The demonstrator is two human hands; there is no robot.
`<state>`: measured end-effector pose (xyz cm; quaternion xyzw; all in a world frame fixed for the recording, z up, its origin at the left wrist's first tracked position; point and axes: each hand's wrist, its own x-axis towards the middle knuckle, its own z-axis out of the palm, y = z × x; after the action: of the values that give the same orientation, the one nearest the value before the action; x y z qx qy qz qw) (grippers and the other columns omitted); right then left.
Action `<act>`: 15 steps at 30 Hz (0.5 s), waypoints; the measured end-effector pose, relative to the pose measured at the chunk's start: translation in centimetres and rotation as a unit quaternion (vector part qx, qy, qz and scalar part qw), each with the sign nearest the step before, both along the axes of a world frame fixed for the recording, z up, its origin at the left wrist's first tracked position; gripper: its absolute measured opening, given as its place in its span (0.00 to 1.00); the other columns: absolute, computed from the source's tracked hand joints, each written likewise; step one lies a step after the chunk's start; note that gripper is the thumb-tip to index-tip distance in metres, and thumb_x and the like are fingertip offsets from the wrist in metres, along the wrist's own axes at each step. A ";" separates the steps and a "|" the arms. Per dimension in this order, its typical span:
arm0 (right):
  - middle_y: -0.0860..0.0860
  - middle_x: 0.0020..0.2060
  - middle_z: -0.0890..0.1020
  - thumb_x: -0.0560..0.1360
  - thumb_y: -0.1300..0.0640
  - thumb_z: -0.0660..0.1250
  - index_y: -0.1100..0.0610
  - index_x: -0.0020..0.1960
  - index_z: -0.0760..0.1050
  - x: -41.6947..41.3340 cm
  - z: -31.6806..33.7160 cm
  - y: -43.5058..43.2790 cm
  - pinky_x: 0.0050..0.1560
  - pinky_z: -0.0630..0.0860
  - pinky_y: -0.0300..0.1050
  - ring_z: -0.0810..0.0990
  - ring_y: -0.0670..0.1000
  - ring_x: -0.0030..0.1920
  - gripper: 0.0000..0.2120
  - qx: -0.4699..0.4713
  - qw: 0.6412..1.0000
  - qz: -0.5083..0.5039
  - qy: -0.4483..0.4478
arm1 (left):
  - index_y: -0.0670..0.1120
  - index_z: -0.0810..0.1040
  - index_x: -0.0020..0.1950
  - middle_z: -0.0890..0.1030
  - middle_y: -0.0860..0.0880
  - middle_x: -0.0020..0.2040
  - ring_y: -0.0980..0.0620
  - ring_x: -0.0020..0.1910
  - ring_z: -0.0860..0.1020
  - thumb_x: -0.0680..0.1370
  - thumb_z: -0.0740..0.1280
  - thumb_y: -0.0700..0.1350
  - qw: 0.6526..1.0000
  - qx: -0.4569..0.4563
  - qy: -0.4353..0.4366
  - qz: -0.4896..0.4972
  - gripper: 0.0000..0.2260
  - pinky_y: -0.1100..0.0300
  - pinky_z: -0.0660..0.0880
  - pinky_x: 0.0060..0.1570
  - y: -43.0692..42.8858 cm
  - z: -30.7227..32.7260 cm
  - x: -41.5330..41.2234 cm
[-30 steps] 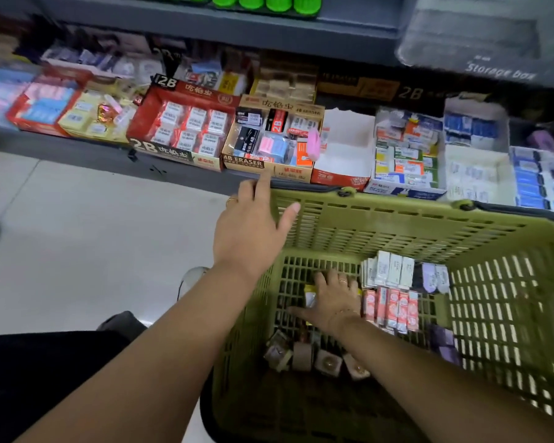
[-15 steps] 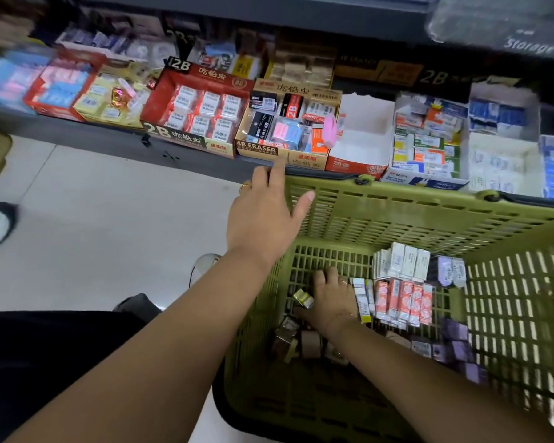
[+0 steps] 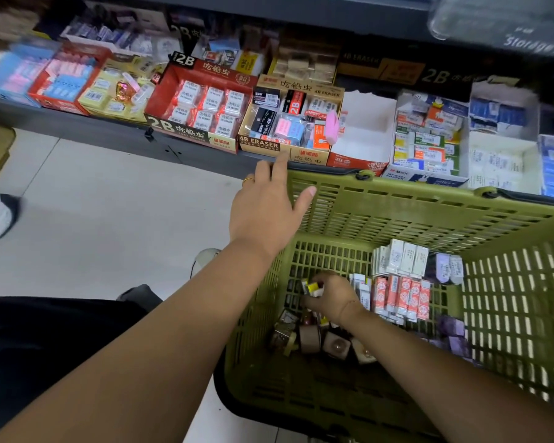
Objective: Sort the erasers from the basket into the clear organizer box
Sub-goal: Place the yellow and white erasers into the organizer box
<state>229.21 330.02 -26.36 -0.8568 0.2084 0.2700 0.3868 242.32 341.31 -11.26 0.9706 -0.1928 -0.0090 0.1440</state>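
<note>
Quick head count: one green basket [image 3: 397,212], one clear storage box [image 3: 493,20], two hands (left hand [image 3: 263,219], right hand [image 3: 333,295]).
Inside the basket there are five red-and-white erasers [image 3: 403,295], three tall white erasers [image 3: 408,259], two pale purple erasers [image 3: 448,268], one yellow-wrapped eraser [image 3: 314,287], and maybe five brown cubes [image 3: 333,345], which are too jumbled to count for sure. On the shelf there's one red 2B box [image 3: 186,129] showing six packs, and one 4B ERASER box [image 3: 269,145].
</note>
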 end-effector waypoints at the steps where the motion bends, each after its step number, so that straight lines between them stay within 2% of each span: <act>1: 0.53 0.52 0.79 0.70 0.53 0.72 0.57 0.63 0.75 0.0 0.0 -0.3 0.42 0.73 0.40 0.77 0.50 0.46 0.22 0.015 1.000 0.000 0.011 | 0.49 0.55 0.77 0.70 0.45 0.65 0.43 0.61 0.73 0.79 0.53 0.64 1.000 -0.001 0.000 0.001 0.31 0.52 0.74 0.50 0.0 0.0 0.0; 3: 0.54 0.54 0.79 0.71 0.53 0.73 0.58 0.66 0.72 0.2 0.1 -0.8 0.42 0.74 0.40 0.79 0.52 0.48 0.26 0.047 0.998 -0.017 0.024 | 0.49 0.55 0.77 0.70 0.45 0.66 0.43 0.61 0.73 0.79 0.53 0.64 1.000 0.000 -0.002 0.000 0.31 0.52 0.74 0.50 0.0 -0.1 0.0; 6: 0.55 0.64 0.75 0.71 0.53 0.73 0.58 0.67 0.70 0.8 0.7 -1.8 0.48 0.74 0.40 0.78 0.54 0.56 0.27 0.112 0.990 -0.075 0.035 | 0.49 0.55 0.77 0.70 0.45 0.66 0.43 0.61 0.73 0.79 0.54 0.64 1.000 0.003 -0.001 -0.003 0.31 0.51 0.74 0.50 0.0 -0.2 0.1; 8: 0.55 0.63 0.75 0.71 0.50 0.72 0.58 0.71 0.66 1.0 1.3 -2.6 0.48 0.75 0.39 0.79 0.51 0.56 0.32 0.147 0.982 -0.106 0.047 | 0.49 0.55 0.77 0.71 0.44 0.66 0.43 0.62 0.72 0.79 0.53 0.63 1.000 0.009 0.001 -0.004 0.30 0.51 0.73 0.54 0.1 -0.4 0.1; 10: 0.56 0.58 0.77 0.71 0.48 0.72 0.58 0.73 0.63 1.3 2.6 -3.0 0.42 0.74 0.35 0.80 0.45 0.48 0.35 0.189 0.970 -0.141 0.054 | 0.47 0.56 0.77 0.69 0.44 0.69 0.43 0.67 0.68 0.80 0.53 0.63 0.999 0.026 -0.025 -0.015 0.30 0.49 0.66 0.64 0.2 -0.4 0.1; 13: 0.56 0.69 0.69 0.71 0.49 0.73 0.59 0.74 0.60 1.7 4.9 -3.7 0.56 0.66 0.41 0.70 0.51 0.62 0.38 0.247 0.943 -0.220 0.036 | 0.46 0.58 0.77 0.62 0.45 0.75 0.45 0.76 0.55 0.81 0.52 0.60 0.994 0.004 -0.073 -0.078 0.29 0.49 0.49 0.75 0.1 0.3 -1.0; 15: 0.56 0.69 0.68 0.71 0.51 0.73 0.59 0.72 0.62 2.2 7.5 -4.5 0.59 0.63 0.45 0.67 0.53 0.68 0.35 0.283 0.928 -0.241 0.013 | 0.48 0.56 0.78 0.57 0.49 0.78 0.51 0.77 0.50 0.81 0.54 0.60 0.989 -0.095 -0.009 -0.111 0.29 0.54 0.46 0.75 -0.7 1.1 -2.4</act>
<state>231.41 325.48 -18.88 -0.6323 0.3286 0.2270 0.6638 239.94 340.66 -10.18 0.9251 -0.3003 0.0018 0.2323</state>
